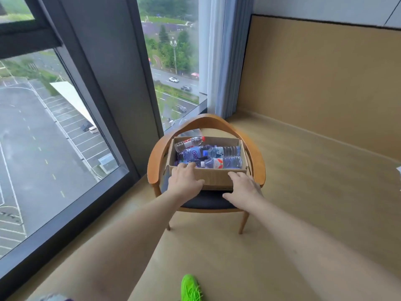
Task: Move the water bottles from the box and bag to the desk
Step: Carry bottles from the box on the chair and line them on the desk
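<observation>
While both hands point(186, 181) point(245, 187) spread, no grip: bottle-filled box point(217, 177) under fingertips.

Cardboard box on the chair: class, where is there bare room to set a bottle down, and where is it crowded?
Bare: the floor between chair and wall, and the dark seat strip before the cardboard box, between the left hand and right hand. Crowded: inside the box, full of bottles.
</observation>
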`<state>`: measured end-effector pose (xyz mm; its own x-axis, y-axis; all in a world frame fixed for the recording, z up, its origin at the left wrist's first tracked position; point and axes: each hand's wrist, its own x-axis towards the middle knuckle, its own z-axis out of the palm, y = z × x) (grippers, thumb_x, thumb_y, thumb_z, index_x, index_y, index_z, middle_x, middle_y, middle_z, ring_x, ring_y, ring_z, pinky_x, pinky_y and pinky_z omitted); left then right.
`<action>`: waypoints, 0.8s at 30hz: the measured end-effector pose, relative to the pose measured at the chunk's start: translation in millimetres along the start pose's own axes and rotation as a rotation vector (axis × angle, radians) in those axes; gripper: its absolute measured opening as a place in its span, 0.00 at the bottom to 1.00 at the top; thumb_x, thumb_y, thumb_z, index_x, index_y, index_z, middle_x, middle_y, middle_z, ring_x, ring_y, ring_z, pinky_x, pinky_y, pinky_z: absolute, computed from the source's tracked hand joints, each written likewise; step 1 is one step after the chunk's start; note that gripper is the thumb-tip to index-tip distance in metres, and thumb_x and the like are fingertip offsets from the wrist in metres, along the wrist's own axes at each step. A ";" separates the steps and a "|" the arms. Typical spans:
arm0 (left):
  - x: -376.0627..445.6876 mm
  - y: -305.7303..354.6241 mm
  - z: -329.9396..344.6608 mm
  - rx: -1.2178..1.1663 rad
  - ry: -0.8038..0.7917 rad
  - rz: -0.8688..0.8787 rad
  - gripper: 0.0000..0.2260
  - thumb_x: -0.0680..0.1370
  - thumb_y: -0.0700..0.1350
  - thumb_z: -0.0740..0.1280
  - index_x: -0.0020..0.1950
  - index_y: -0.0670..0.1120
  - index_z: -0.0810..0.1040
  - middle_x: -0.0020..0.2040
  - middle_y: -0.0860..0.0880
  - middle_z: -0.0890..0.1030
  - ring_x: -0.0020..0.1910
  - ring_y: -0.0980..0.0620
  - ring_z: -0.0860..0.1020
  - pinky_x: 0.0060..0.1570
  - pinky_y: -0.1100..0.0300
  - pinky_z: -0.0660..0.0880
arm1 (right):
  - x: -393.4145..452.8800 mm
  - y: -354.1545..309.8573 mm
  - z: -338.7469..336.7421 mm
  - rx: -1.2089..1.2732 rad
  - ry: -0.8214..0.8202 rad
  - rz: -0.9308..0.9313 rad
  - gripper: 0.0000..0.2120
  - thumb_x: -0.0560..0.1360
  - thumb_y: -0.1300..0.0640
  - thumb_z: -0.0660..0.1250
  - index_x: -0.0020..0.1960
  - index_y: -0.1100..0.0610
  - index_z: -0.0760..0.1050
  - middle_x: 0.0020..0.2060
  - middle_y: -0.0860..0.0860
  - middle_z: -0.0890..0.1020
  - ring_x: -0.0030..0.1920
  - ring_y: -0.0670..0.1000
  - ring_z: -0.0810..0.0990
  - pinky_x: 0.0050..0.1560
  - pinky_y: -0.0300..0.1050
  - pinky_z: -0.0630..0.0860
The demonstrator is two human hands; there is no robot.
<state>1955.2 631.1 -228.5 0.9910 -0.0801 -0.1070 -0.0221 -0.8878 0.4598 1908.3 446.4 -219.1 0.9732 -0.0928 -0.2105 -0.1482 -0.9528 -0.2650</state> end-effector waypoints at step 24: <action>346.4 -75.2 74.9 0.004 -0.200 -0.197 0.32 0.75 0.53 0.69 0.77 0.51 0.63 0.75 0.47 0.66 0.73 0.45 0.64 0.67 0.48 0.68 | 360.7 -17.6 81.3 -0.053 -0.434 -0.010 0.29 0.74 0.48 0.69 0.73 0.52 0.65 0.65 0.53 0.73 0.66 0.57 0.70 0.63 0.54 0.70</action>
<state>2290.2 636.2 -366.2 0.9307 0.0066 -0.3658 0.1673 -0.8969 0.4095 2247.6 453.1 -366.8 0.8084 0.0356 -0.5876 -0.1194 -0.9675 -0.2229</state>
